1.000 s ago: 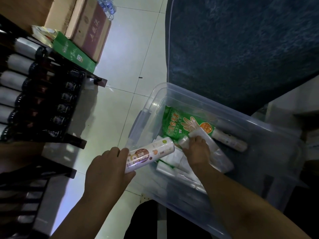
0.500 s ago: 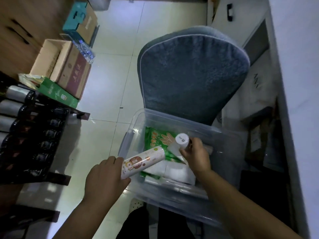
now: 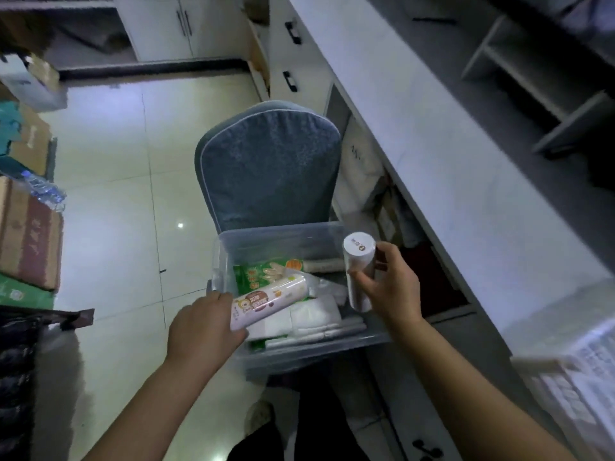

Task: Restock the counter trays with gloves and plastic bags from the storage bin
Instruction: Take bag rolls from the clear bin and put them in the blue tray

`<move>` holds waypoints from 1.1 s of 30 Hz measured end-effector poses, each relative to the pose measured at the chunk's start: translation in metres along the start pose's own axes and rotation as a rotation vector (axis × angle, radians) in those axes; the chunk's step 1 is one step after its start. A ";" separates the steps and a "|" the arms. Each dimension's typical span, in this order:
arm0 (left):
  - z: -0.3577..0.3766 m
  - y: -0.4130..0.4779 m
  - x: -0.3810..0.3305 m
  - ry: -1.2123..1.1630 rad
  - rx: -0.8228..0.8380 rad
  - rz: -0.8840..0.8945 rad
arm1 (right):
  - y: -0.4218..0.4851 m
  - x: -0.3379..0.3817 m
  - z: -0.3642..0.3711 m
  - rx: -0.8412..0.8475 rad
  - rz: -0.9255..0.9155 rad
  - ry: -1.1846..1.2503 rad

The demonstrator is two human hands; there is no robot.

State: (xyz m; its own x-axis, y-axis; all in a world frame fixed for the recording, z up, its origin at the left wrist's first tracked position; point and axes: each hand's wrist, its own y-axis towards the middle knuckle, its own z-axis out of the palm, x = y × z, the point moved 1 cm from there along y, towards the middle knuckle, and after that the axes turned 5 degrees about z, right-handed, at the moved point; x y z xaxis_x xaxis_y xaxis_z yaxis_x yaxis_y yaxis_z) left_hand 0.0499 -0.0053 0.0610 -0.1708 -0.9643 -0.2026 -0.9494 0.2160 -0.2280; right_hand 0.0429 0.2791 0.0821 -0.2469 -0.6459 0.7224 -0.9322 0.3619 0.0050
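A clear plastic storage bin [image 3: 233, 241] stands on the floor in front of a blue chair. My left hand [image 3: 199, 331] grips a printed pink-and-white roll of plastic bags [image 3: 269, 302] over the bin's left side. My right hand [image 3: 389, 294] holds a second, plain white roll [image 3: 357, 271] upright above the bin's right edge. Inside the bin lie a green pack of gloves [image 3: 263, 272], white folded packs [image 3: 309, 319] and another roll [image 3: 322, 265] at the back.
A blue cushioned chair [image 3: 269, 168] stands just behind the bin. The white counter [image 3: 449, 161] runs along the right, with a grey shelf unit [image 3: 539, 78] on it. Cardboard boxes [image 3: 26, 234] and a dark rack [image 3: 20, 361] line the left. Tiled floor lies between.
My right hand lifted the white roll out of the bin and raised it toward the right. The view swung up to take in the counter. My left hand kept its roll.
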 end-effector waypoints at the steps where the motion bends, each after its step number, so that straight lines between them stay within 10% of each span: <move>1: -0.001 -0.003 -0.002 -0.013 -0.002 0.035 | -0.014 0.001 -0.009 -0.026 0.024 0.034; 26: -0.014 -0.135 -0.357 -0.349 -0.011 0.974 | -0.320 -0.107 -0.351 -1.212 0.122 0.244; 33: 0.008 -0.183 -0.448 -0.300 -0.163 0.972 | -0.364 -0.193 -0.431 -0.976 0.236 0.022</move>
State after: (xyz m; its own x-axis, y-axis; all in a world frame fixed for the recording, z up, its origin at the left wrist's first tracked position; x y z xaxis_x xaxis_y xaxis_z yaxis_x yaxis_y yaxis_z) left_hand 0.3025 0.3884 0.1861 -0.8327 -0.3007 -0.4649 -0.4639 0.8373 0.2894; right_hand 0.5437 0.5624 0.2387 -0.3831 -0.4771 0.7910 -0.2322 0.8785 0.4175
